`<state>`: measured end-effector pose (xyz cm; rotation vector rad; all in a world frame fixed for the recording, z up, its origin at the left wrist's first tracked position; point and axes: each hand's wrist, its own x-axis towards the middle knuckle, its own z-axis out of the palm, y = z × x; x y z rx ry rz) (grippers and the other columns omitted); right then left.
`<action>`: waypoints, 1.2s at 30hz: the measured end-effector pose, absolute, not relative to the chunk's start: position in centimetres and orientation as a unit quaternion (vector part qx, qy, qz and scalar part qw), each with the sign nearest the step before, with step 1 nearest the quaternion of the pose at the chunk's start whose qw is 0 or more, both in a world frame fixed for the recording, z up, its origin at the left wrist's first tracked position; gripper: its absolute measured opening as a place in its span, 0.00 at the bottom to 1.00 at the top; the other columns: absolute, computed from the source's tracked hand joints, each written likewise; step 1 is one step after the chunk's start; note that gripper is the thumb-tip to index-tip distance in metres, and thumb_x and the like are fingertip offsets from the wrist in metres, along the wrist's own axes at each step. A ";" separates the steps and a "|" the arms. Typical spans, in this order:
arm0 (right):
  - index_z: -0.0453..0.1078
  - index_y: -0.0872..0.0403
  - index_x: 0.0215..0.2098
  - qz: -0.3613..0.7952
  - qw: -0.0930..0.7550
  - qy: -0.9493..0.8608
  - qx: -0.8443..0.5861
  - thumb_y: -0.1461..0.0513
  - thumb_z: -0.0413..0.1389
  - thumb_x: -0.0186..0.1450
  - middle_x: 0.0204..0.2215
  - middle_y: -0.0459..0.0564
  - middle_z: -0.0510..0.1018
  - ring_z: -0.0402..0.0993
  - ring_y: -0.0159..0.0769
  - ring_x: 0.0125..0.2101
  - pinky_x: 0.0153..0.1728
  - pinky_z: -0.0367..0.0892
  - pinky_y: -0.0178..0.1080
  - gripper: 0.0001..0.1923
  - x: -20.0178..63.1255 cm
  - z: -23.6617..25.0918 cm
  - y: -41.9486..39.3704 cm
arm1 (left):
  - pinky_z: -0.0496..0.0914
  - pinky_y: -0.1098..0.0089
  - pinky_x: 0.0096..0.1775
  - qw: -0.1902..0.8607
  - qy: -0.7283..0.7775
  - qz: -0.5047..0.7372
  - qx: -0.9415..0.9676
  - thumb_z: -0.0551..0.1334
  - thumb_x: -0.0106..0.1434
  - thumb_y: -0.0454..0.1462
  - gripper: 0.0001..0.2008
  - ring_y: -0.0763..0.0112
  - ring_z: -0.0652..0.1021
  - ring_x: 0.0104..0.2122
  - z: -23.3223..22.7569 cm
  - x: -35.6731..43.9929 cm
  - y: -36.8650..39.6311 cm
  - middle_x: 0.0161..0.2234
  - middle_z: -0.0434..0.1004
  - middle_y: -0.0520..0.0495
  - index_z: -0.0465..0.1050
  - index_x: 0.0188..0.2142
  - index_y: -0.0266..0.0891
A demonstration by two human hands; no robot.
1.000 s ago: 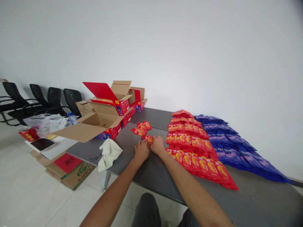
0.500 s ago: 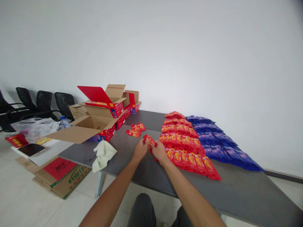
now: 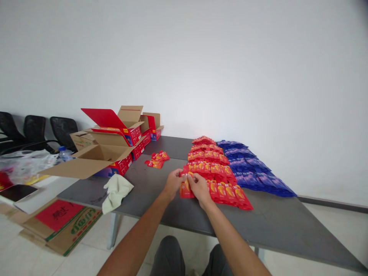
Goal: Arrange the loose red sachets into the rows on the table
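Packet: a red packet (image 3: 186,189) with orange-yellow print is sitting between both hands, at the left end of the nearest red row — whether it is resting there or hovering just above, I cannot tell.
Left hand (image 3: 172,184): thumb and fingers are pinching the packet near its upper left edge.
Right hand (image 3: 199,188): its fingertips are clamping the same packet near the top, close to the left hand's fingertips; the wrist is partly covering the near row.
Red rows (image 3: 218,168): similar packets are lying overlapped in rows, running back toward the wall (image 3: 201,69).
Blue rows (image 3: 255,178): blue packets are lying in overlapping rows just right of the red ones.
Loose packets (image 3: 155,164): a few red ones are lying in a small group beyond the left hand, well apart from the rows.
Cloth (image 3: 117,191): a pale, crumpled cloth is draping over the near table edge.
Boxes (image 3: 124,165): red printed boxes are standing at the left of the dark table (image 3: 281,222), several with flaps spreading open.
Far left: a blue-capped bottle (image 3: 64,154) and plastic bags (image 3: 28,166) are sitting behind a dark-screened device (image 3: 18,193).
Floor: flattened cardboard (image 3: 77,234) is lying below — black chairs (image 3: 63,128) are lining the wall.
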<state>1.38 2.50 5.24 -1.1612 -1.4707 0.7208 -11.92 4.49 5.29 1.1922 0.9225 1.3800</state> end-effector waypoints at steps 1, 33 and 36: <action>0.62 0.54 0.23 0.305 0.541 -0.619 -0.481 0.48 0.53 0.63 0.18 0.40 0.61 0.55 0.29 0.21 0.22 0.51 0.32 0.20 1.6 5.2 2.4 | 0.69 0.72 0.33 0.522 0.381 0.574 0.504 0.66 0.51 0.42 0.13 0.72 0.75 0.27 5.3 -11.7 4.3 0.29 0.77 0.49 0.73 0.32 0.37; 0.68 0.53 0.31 0.280 0.560 -0.630 -0.460 0.54 0.50 0.65 0.23 0.43 0.70 0.63 0.32 0.24 0.27 0.59 0.32 0.12 3.7 4.6 0.2 | 0.60 0.76 0.26 0.469 0.422 0.543 0.555 0.61 0.53 0.38 0.05 0.77 0.69 0.22 4.7 -8.9 3.3 0.22 0.69 0.54 0.68 0.27 0.38; 0.67 0.54 0.29 0.291 0.556 -0.622 -0.469 0.54 0.51 0.64 0.20 0.42 0.66 0.60 0.31 0.22 0.24 0.56 0.32 0.12 3.8 4.7 0.2 | 0.60 0.75 0.25 0.468 0.434 0.540 0.548 0.62 0.51 0.38 0.05 0.76 0.69 0.22 4.8 -8.9 3.0 0.22 0.70 0.54 0.68 0.26 0.38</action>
